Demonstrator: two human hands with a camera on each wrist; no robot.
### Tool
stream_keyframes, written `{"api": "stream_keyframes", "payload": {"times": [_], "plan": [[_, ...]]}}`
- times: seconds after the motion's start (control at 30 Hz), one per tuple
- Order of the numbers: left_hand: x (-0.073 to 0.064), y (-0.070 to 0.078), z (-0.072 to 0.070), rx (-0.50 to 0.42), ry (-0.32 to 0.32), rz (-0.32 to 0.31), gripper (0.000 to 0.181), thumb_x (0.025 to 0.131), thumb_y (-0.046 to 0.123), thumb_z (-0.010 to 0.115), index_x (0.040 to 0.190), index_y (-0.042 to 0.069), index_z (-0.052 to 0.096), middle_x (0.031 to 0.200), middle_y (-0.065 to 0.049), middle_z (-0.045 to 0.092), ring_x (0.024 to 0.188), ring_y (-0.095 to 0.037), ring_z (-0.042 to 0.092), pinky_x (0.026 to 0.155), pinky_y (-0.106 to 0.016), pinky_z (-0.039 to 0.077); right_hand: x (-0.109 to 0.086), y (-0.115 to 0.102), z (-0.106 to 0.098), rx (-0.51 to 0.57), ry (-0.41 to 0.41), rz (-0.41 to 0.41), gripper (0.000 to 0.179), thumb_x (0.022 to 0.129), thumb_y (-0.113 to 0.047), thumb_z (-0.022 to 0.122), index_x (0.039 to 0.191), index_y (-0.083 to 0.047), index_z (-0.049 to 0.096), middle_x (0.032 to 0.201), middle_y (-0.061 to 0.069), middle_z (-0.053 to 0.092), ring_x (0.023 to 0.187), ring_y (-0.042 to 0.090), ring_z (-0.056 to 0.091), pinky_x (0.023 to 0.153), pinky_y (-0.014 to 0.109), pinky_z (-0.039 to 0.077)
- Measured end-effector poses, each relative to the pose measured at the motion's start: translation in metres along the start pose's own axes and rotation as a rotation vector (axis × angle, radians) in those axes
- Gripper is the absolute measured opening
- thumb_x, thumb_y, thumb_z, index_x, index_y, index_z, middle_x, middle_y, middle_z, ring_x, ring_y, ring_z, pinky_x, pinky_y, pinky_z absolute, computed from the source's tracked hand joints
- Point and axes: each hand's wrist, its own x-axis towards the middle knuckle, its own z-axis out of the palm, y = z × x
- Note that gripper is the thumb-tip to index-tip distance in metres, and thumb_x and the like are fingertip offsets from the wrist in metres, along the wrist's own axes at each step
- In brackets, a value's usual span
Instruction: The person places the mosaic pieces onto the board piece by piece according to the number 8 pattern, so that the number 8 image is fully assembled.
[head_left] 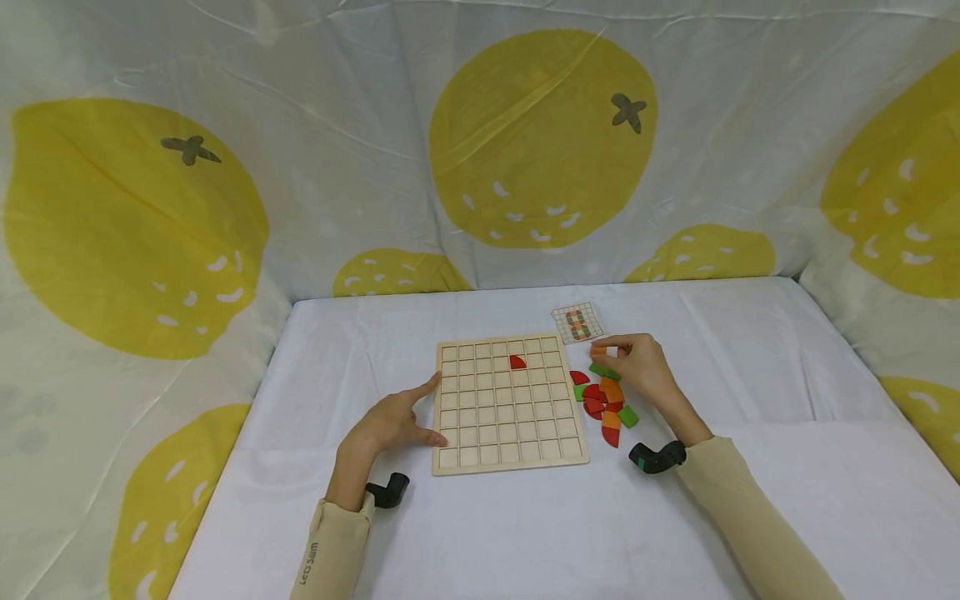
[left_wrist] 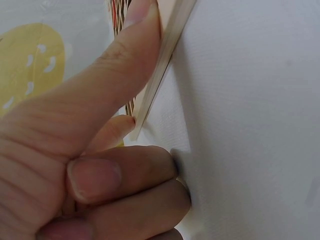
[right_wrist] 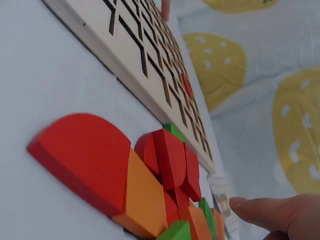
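In the head view a square wooden grid board (head_left: 498,410) lies on the table with a red quarter-round block (head_left: 517,362) in an upper cell. My left hand (head_left: 392,425) rests at its left side, thumb and forefinger spread along the rim; the left wrist view shows its other fingers curled against the cloth. Over the far end of a block pile, my right hand (head_left: 643,367) holds thumb and forefinger apart about an orange block (head_left: 597,352). A gap shows between a fingertip and the orange block (right_wrist: 218,223) in the right wrist view.
Right of the board lie several loose blocks: red quarter-rounds (head_left: 611,437), orange pieces (head_left: 611,390) and green pieces (head_left: 628,416), some overlapping. A small pattern card (head_left: 577,322) lies past the board's far right corner. Behind the table hangs a lemon-print curtain (head_left: 375,192).
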Motion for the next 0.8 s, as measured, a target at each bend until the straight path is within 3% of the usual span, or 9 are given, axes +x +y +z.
{"api": "stream_keyframes", "payload": {"times": [0.3,0.8], "plan": [[0.0,0.0,0.001,-0.005,0.006,-0.004,0.114,0.072,0.044,0.093,0.164,0.032,0.028,0.113,-0.017,0.069,0.098,-0.023,0.061,0.093,-0.049,0.049,0.005,0.016,-0.006,-0.042,0.009,0.044,0.031,0.096,-0.018,0.075,0.124,-0.003,0.075,0.062,0.001,0.04,0.059,0.019,0.042,0.053,0.026,0.03],[0.0,-0.001,0.002,-0.006,0.012,0.002,0.113,0.073,0.044,0.093,0.164,0.031,0.028,0.115,-0.019,0.07,0.097,-0.023,0.06,0.092,-0.048,0.049,0.011,0.011,0.001,-0.059,-0.052,0.028,0.033,0.094,-0.017,0.078,0.124,-0.004,0.075,0.059,-0.001,0.042,0.055,0.018,0.046,0.053,0.025,0.034]]}}
